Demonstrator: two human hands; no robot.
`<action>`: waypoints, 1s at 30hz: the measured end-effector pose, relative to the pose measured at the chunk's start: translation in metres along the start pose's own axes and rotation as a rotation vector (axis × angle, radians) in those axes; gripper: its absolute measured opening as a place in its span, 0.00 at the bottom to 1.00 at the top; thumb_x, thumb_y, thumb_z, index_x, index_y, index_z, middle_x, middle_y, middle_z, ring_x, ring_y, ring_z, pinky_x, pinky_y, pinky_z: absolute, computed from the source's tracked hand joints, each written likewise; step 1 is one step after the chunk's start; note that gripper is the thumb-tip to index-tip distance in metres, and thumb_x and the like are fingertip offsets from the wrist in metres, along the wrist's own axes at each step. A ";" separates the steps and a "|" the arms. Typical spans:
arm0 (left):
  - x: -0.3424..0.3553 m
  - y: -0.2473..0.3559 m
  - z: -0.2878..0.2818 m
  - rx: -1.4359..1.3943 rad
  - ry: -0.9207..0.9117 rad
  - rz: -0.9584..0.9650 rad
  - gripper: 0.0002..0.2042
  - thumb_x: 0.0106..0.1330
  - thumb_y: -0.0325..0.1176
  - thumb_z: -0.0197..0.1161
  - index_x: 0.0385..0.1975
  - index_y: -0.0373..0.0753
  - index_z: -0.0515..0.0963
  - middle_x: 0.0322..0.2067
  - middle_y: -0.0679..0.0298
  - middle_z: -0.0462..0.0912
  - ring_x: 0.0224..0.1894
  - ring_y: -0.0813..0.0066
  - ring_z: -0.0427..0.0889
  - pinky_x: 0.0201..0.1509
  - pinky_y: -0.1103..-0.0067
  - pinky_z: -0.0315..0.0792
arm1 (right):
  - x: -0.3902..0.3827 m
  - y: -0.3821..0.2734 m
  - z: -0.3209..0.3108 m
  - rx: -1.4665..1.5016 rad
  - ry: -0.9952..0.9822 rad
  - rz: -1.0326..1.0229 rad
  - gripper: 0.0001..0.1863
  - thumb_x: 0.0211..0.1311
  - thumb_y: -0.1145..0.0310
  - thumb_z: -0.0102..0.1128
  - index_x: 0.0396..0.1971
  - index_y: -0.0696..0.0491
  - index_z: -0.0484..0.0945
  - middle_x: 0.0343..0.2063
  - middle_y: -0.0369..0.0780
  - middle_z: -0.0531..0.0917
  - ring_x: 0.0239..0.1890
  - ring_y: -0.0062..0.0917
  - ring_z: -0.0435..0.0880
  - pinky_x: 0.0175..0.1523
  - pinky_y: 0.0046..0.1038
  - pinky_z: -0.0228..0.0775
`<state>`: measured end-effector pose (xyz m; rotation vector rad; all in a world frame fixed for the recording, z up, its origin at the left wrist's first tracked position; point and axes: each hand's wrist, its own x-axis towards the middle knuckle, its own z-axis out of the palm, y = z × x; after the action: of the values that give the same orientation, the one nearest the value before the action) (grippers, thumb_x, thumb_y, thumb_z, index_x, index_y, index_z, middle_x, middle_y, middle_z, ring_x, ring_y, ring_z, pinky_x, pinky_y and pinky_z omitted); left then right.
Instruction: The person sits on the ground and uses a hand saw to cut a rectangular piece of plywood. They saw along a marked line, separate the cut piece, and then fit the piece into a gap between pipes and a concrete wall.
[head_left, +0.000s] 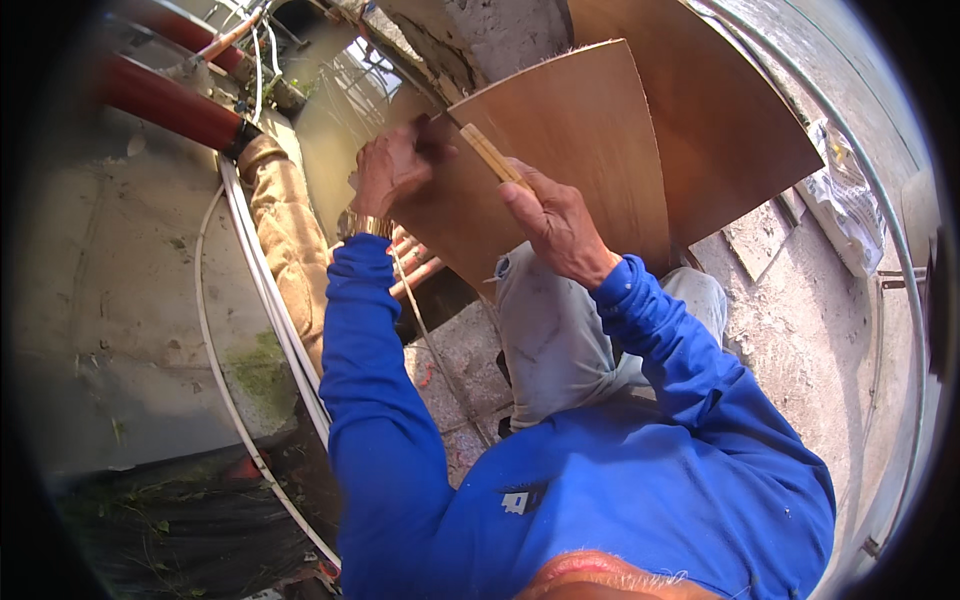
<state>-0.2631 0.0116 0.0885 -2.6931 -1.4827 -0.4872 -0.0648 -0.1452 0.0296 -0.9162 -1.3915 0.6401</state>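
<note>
In my right hand (pixel 560 222) is a short, narrow strip of wood (pixel 488 152), pinched between thumb and fingers and tilted up to the left. My left hand (pixel 388 170) is raised to the left of it, with fingers bent around something dark and smeared by motion; its kind cannot be made out. Beneath and beyond both hands leans a thin, curved brown plywood sheet (pixel 585 130), its near corner by my knees. Behind it stands a second, darker plywood sheet (pixel 715 130). A gold-coloured band (pixel 365 224) circles my left wrist.
Red pipes (pixel 165 105) and a tan wrapped pipe (pixel 285 215) run along the left, beside white conduits (pixel 260 285). A metal rail (pixel 885 205) curves along the right. Near it lies a white printed sack (pixel 842 200) on the rough concrete floor (pixel 790 320).
</note>
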 end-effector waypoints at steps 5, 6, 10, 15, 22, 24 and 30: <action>0.014 -0.006 0.000 0.051 -0.019 -0.121 0.26 0.60 0.58 0.67 0.50 0.46 0.80 0.40 0.48 0.87 0.47 0.42 0.84 0.52 0.56 0.76 | -0.086 -0.070 -0.061 -0.049 -0.129 0.483 0.24 0.74 0.60 0.56 0.62 0.61 0.74 0.24 0.43 0.81 0.25 0.23 0.81 0.33 0.26 0.72; -0.001 -0.008 0.005 0.047 -0.031 -0.124 0.26 0.60 0.58 0.67 0.50 0.46 0.80 0.40 0.48 0.87 0.47 0.42 0.84 0.52 0.56 0.76 | -0.093 -0.091 -0.070 -0.048 -0.149 0.564 0.25 0.74 0.59 0.57 0.62 0.61 0.74 0.24 0.42 0.81 0.26 0.21 0.80 0.34 0.26 0.72; -0.009 -0.011 -0.002 0.023 -0.068 -0.123 0.26 0.59 0.57 0.69 0.51 0.47 0.80 0.42 0.48 0.87 0.49 0.44 0.84 0.52 0.57 0.76 | -0.045 -0.077 -0.054 -0.074 -0.192 0.297 0.24 0.75 0.55 0.53 0.55 0.62 0.77 0.25 0.51 0.81 0.26 0.33 0.82 0.35 0.32 0.73; -0.008 -0.008 0.004 0.041 0.069 -0.114 0.27 0.58 0.55 0.70 0.52 0.44 0.80 0.43 0.48 0.86 0.49 0.45 0.83 0.53 0.58 0.76 | 0.043 -0.012 -0.003 -0.038 -0.145 0.065 0.23 0.76 0.52 0.50 0.43 0.62 0.77 0.25 0.54 0.77 0.24 0.48 0.75 0.35 0.41 0.71; -0.011 -0.035 0.004 0.117 -0.054 -0.242 0.30 0.61 0.59 0.66 0.56 0.44 0.78 0.45 0.45 0.86 0.50 0.41 0.82 0.55 0.57 0.75 | -0.077 -0.063 -0.062 -0.093 -0.183 0.346 0.23 0.75 0.60 0.56 0.60 0.60 0.75 0.26 0.50 0.82 0.27 0.34 0.84 0.35 0.29 0.74; -0.026 -0.036 0.004 0.084 -0.061 -0.249 0.26 0.62 0.54 0.65 0.56 0.45 0.78 0.44 0.45 0.86 0.50 0.41 0.83 0.54 0.56 0.76 | -0.062 -0.085 -0.063 -0.082 -0.274 0.417 0.23 0.73 0.61 0.57 0.60 0.61 0.75 0.30 0.53 0.85 0.32 0.39 0.88 0.37 0.31 0.77; -0.031 -0.032 0.006 -0.026 0.036 -0.180 0.23 0.59 0.43 0.63 0.55 0.45 0.79 0.42 0.46 0.86 0.48 0.41 0.83 0.53 0.57 0.76 | 0.043 -0.029 0.016 -0.163 -0.216 0.011 0.23 0.77 0.55 0.47 0.38 0.63 0.76 0.30 0.55 0.82 0.29 0.48 0.81 0.36 0.44 0.74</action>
<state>-0.3035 0.0051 0.0702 -2.5680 -1.7293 -0.5623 -0.0799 -0.1222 0.0767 -1.0063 -1.6518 0.6558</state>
